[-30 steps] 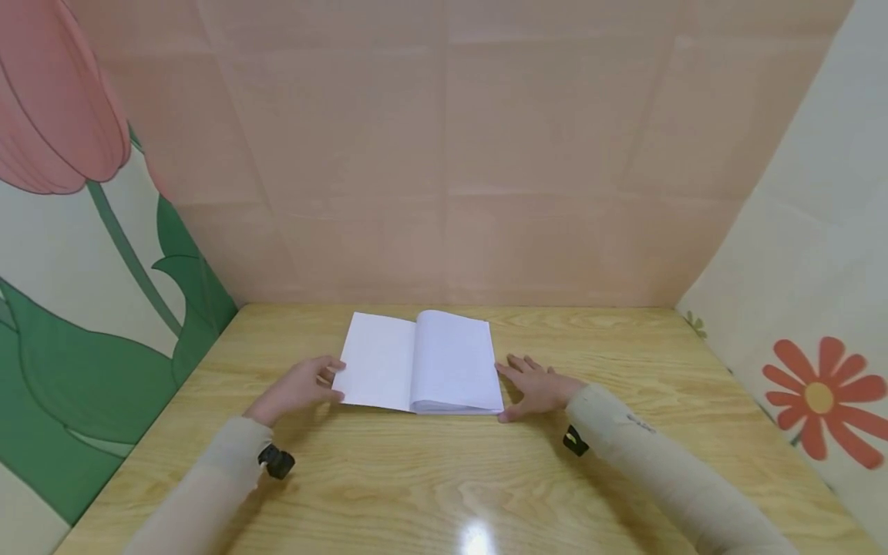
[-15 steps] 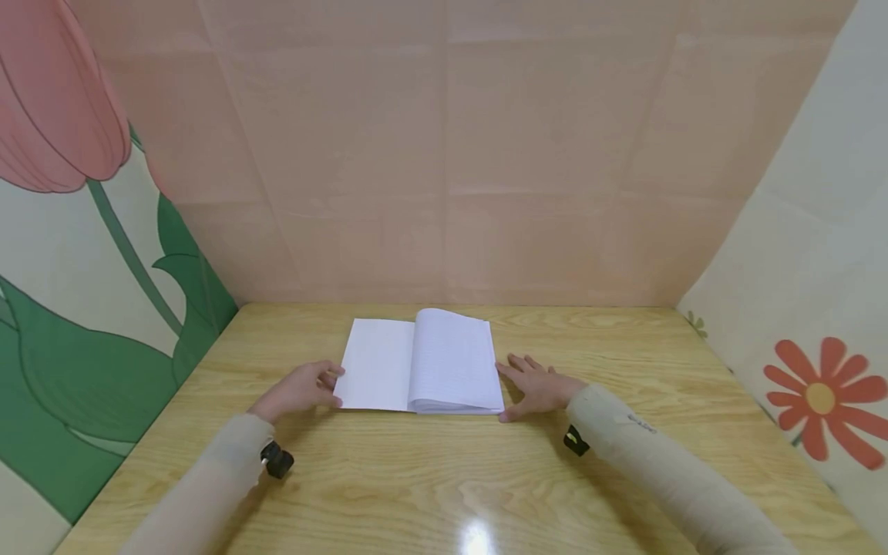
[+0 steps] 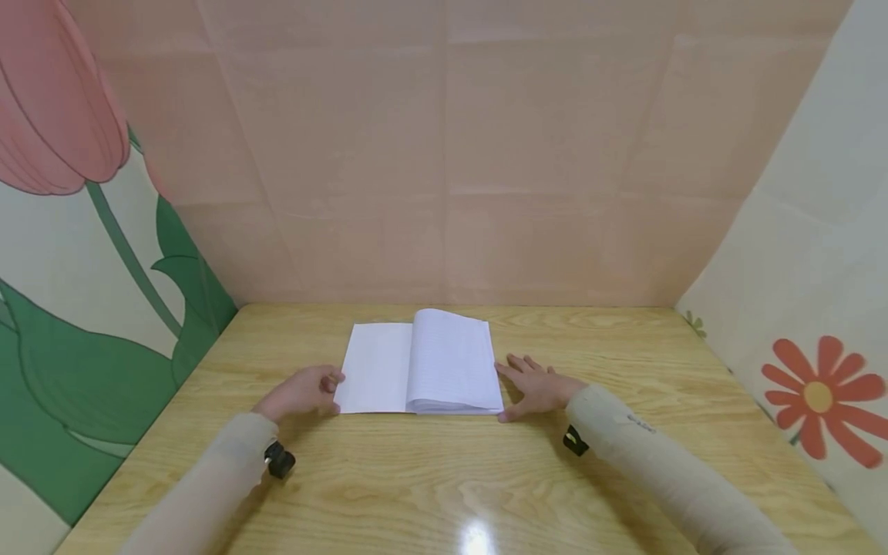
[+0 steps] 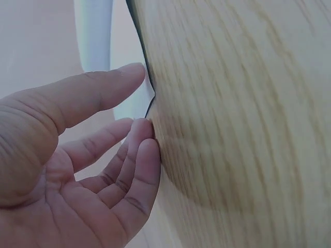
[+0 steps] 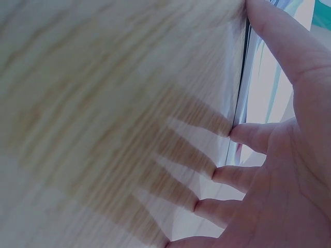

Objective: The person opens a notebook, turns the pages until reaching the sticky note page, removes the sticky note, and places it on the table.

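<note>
An open notebook [image 3: 454, 362] lies on the wooden table, lined pages bulging up beside the fold on its right half. Its left leaf [image 3: 375, 368] is blank, white and nearly flat. My left hand [image 3: 303, 390] is at that leaf's outer edge, thumb by the near corner and the other fingers bent. The left wrist view has the leaf's edge kinked between the thumb [image 4: 121, 88] and fingertips. Along the notebook's right edge, my right hand [image 3: 539, 388] rests with its fingers spread, fingertips on the tabletop and thumb at the near corner.
The light wood table [image 3: 416, 493] ends at a pinkish backdrop [image 3: 444, 154]. A wall with a tulip print [image 3: 62, 100] rises on the left, and one with a red flower print [image 3: 819, 397] on the right. Each wrist carries a small black camera [image 3: 280, 460].
The notebook's left leaf has come down from slightly raised to almost flat, and my left hand has moved a little nearer to me with it. My right hand stays in place.
</note>
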{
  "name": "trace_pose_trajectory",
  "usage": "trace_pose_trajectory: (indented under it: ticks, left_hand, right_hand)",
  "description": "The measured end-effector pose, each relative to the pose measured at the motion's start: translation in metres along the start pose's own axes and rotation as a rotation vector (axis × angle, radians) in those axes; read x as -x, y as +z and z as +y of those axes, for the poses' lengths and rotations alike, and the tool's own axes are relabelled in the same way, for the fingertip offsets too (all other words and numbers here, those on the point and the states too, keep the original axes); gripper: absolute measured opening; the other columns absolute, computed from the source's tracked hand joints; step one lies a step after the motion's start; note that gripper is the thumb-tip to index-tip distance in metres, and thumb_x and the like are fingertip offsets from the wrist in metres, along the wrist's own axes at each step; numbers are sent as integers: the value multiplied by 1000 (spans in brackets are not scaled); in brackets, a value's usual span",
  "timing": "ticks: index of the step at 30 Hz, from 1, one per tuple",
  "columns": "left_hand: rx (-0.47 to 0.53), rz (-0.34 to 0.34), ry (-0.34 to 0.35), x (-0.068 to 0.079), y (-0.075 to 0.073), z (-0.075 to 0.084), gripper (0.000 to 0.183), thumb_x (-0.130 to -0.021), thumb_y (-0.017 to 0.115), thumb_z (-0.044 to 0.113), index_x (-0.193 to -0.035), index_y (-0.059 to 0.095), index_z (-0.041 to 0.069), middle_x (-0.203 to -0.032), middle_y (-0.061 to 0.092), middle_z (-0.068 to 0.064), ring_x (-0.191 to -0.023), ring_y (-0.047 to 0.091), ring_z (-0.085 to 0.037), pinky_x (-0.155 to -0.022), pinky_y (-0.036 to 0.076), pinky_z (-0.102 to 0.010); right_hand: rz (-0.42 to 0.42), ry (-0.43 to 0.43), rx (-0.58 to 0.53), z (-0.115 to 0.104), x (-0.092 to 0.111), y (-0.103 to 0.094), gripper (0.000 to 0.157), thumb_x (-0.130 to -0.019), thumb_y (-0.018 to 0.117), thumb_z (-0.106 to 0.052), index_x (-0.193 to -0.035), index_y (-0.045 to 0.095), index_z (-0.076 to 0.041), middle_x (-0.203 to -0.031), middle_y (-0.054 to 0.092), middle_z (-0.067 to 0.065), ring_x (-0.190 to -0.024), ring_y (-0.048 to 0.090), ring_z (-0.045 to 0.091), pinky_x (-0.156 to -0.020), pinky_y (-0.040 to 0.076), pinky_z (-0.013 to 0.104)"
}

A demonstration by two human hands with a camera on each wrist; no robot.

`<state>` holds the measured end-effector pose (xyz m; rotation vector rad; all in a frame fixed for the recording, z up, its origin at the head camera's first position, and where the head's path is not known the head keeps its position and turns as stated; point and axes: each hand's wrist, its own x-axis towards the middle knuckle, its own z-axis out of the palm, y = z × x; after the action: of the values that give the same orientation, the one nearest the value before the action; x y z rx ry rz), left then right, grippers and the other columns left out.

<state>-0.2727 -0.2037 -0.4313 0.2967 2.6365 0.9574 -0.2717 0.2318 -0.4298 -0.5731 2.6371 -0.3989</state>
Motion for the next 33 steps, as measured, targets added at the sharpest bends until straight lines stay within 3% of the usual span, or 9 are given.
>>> trace_pose_trajectory:
  ticks: [11, 16, 22, 28, 33]
  left_hand:
    - [8, -8, -1, 0, 0, 1, 50, -76, 78, 6, -122, 58, 0, -101, 59, -10, -86, 52, -21, -72, 46, -30]
    - [57, -17, 57, 5, -6, 3, 49, -79, 74, 5, -123, 56, -5, -100, 60, -13, -85, 56, -20, -68, 49, -28]
    - [44, 72, 106, 8, -20, 8, 49, -82, 72, 4, -126, 55, -5, -102, 62, -17, -87, 59, -22, -73, 50, -32]
    - [10, 163, 164, 10, -36, 34, 50, -86, 70, 8, -132, 52, -1, -113, 60, -21, -101, 59, -29, -82, 52, -40]
    - [4, 181, 202, 6, -33, 68, 51, -85, 73, 11, -132, 55, 7, -111, 62, -13, -102, 61, -27, -83, 54, -40]
  right_hand:
    - [-3, 1, 20, 2, -1, 1, 105, -79, 68, -62, -155, 16, -12, -160, 4, 22, -145, 1, 48, -106, 5, 75]
    - [-6, 2, 20, 1, -1, 0, 105, -79, 68, -62, -155, 16, -12, -160, 4, 22, -145, 1, 48, -105, 6, 75]
    - [-9, -2, 17, 1, -1, 0, 105, -79, 68, -62, -155, 16, -12, -160, 4, 22, -145, 1, 49, -105, 5, 76]
    - [-2, -3, 15, 3, -2, 1, 105, -79, 68, -62, -155, 16, -12, -160, 5, 23, -145, 2, 49, -105, 6, 76]
    - [-1, -6, 19, 3, 0, 1, 105, -79, 67, -62, -155, 16, -11, -160, 5, 23, -145, 2, 50, -104, 6, 76]
